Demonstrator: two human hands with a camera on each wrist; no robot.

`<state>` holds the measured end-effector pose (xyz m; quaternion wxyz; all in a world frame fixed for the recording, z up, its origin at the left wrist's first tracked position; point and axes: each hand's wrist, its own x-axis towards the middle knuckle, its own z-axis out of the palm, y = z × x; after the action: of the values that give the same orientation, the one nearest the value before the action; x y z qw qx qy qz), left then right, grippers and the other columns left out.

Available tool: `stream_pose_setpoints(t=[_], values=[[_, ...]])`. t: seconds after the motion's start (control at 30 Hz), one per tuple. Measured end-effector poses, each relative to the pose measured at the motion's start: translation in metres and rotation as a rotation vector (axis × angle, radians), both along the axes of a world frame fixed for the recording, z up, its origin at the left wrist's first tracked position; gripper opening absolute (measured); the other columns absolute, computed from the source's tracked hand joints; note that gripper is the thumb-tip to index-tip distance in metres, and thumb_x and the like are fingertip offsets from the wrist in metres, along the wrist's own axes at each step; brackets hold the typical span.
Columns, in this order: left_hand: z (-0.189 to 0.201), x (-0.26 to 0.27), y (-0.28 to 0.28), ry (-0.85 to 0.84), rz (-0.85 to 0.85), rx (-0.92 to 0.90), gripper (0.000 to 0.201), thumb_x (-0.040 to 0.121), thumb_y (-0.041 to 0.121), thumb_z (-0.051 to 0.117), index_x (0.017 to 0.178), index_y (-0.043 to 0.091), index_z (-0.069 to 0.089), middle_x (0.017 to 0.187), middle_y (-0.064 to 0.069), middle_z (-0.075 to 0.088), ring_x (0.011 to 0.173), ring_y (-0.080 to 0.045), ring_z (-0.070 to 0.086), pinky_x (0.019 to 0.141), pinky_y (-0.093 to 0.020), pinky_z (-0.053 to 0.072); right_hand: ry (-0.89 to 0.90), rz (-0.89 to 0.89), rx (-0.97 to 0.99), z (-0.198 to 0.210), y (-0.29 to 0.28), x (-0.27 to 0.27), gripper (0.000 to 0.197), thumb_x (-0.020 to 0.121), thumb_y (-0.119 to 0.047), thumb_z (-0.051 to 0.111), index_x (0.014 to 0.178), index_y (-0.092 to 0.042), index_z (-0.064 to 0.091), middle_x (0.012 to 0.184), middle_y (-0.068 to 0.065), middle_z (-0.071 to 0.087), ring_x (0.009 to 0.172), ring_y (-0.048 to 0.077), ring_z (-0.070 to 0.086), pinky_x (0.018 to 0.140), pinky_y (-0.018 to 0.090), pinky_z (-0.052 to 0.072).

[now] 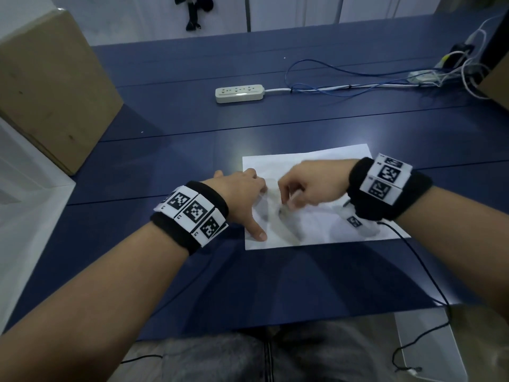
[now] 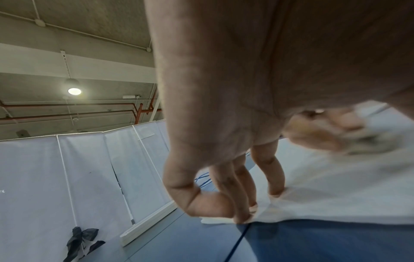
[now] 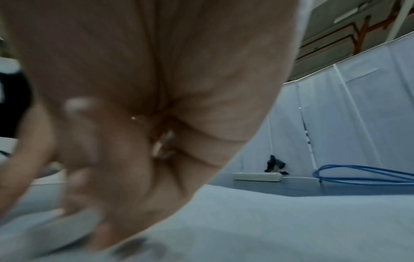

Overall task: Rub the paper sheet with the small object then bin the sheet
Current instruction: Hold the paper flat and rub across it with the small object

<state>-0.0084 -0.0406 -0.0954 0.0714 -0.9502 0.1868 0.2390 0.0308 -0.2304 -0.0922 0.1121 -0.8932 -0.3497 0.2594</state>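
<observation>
A white paper sheet [image 1: 311, 230] lies flat on the blue table [image 1: 179, 150], near its front edge. My left hand [image 1: 249, 201] presses the sheet's left edge, thumb and straight fingertips [image 2: 275, 193] touching the paper [image 2: 336, 195]. My right hand [image 1: 292, 194] hovers over the sheet's middle, fingers curled, and pinches a small whitish object [image 1: 296, 200] against the paper. That hand is motion-blurred. In the right wrist view a dark smudge [image 3: 134, 246] marks the paper [image 3: 268, 221] under the fingers; the object itself is not distinct there.
A white power strip [image 1: 239, 93] and looping blue cable [image 1: 316, 75] lie farther back. A cardboard box [image 1: 49, 86] stands at the left and a tangle of white cables [image 1: 454, 70] at the far right. A black wire [image 1: 429, 274] trails off my right wrist over the table edge.
</observation>
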Motion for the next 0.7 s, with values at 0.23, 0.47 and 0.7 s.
stream_pose_setpoints(t=[0.23,0.47,0.7], values=[[0.0,-0.001,0.0,-0.002,0.002,0.005,0.106,0.055,0.076,0.076,0.14,0.024,0.04,0.128,0.006,0.042,0.118,-0.018,0.048,0.095,-0.049,0.034,0.045,0.005,0.014,0.0,-0.007,-0.005,0.007,0.089,-0.027,0.069,0.088,-0.021,0.065,0.082,-0.003,0.069,0.064,0.01,0.057,0.063,0.022,0.047],[0.001,-0.002,-0.002,0.001,-0.002,0.027,0.108,0.056,0.076,0.075,0.142,0.023,0.038,0.13,0.005,0.041,0.119,-0.019,0.048,0.096,-0.049,0.034,-0.182,-0.138,0.004,0.0,-0.006,0.013,0.017,0.089,-0.04,0.067,0.092,-0.023,0.063,0.078,-0.01,0.061,0.078,0.015,0.056,0.069,0.029,0.043],[0.0,-0.001,-0.001,-0.001,-0.01,0.027,0.105,0.057,0.075,0.075,0.141,0.023,0.039,0.129,0.005,0.041,0.119,-0.019,0.047,0.094,-0.048,0.035,0.081,0.016,0.008,-0.001,-0.007,-0.015,0.007,0.089,-0.029,0.068,0.093,-0.022,0.067,0.076,-0.007,0.067,0.06,0.009,0.056,0.063,0.024,0.048]])
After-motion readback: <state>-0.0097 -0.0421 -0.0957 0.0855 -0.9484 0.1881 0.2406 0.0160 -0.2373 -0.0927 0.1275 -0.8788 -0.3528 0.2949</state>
